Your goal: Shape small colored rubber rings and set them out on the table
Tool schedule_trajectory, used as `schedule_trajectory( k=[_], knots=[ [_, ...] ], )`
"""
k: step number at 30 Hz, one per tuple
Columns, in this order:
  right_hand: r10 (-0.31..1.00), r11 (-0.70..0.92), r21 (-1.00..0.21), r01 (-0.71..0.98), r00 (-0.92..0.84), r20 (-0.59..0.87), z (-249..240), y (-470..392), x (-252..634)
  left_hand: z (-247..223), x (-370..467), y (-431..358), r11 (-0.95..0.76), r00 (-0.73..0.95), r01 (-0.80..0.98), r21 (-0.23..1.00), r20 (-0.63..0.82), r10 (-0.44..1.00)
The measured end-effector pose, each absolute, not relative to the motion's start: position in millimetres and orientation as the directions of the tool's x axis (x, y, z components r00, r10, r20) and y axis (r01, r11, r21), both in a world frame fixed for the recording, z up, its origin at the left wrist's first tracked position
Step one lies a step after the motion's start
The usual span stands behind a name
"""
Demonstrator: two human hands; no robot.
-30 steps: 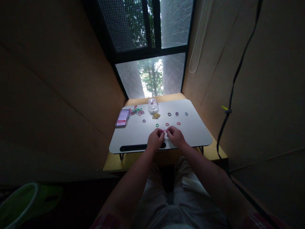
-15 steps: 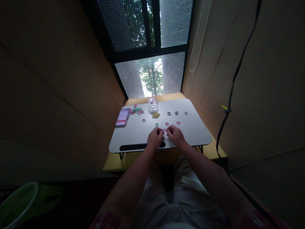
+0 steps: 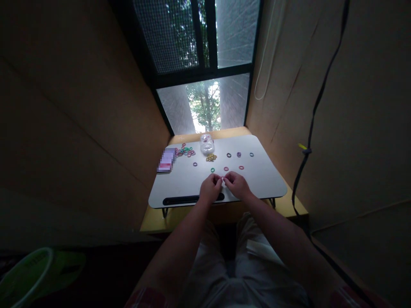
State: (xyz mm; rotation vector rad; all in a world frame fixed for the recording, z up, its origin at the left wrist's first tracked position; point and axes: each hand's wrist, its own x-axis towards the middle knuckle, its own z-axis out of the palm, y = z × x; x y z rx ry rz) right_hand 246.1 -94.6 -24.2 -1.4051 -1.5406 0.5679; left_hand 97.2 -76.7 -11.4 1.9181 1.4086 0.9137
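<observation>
Close together over the front half of the white lap table (image 3: 180, 184), both my hands pinch one small pink ring (image 3: 222, 178). My left hand (image 3: 210, 188) grips its left side and my right hand (image 3: 236, 185) its right; fingers cover most of it. Just beyond the fingertips lie a green ring (image 3: 212, 170), a red ring (image 3: 226, 168) and another red ring (image 3: 241, 167). Farther back are a dark ring (image 3: 229, 155), a purple ring cluster (image 3: 239, 154) and a blue-green ring (image 3: 251, 155). A single purple ring (image 3: 195, 164) rests to the left.
Gold rings (image 3: 211, 158) are heaped before a clear plastic container (image 3: 207, 144). A pile of coloured rings (image 3: 185, 150) lies beside a phone-like blurred object (image 3: 167, 160). A black slot (image 3: 180, 199) runs along the front edge. A dark strap (image 3: 316, 107) hangs at right.
My hands have drawn slightly closer together, and less of the pink ring shows between the fingertips. The whole view has shifted slightly; the rings on the table keep their places.
</observation>
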Motion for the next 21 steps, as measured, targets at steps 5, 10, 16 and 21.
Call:
schedule_trajectory(
  k=[5, 10, 16, 21],
  knots=[
    [0.939, 0.219, -0.821, 0.528, 0.115, 0.324, -25.4, -94.7, 245.6, -11.2, 97.5, -77.1, -0.274, 0.212, 0.543, 0.794, 0.186, 0.959],
    [0.938, 0.220, -0.790, 0.572, 0.098, 0.332, -25.5, -95.2, 245.0, -10.4, 98.0, -78.2, -0.283, 0.214, 0.511, 0.812, 0.198, 0.956],
    [0.934, 0.227, -0.785, 0.576, 0.100, 0.343, -24.1, -96.1, 244.5, -7.6, 99.2, -79.8, -0.279, 0.189, 0.549, 0.788, 0.208, 0.960],
    [0.934, 0.227, -0.786, 0.576, 0.098, 0.343, -22.6, -96.8, 244.7, -8.1, 98.6, -79.7, -0.286, 0.203, 0.556, 0.780, 0.207, 0.957]
  ],
)
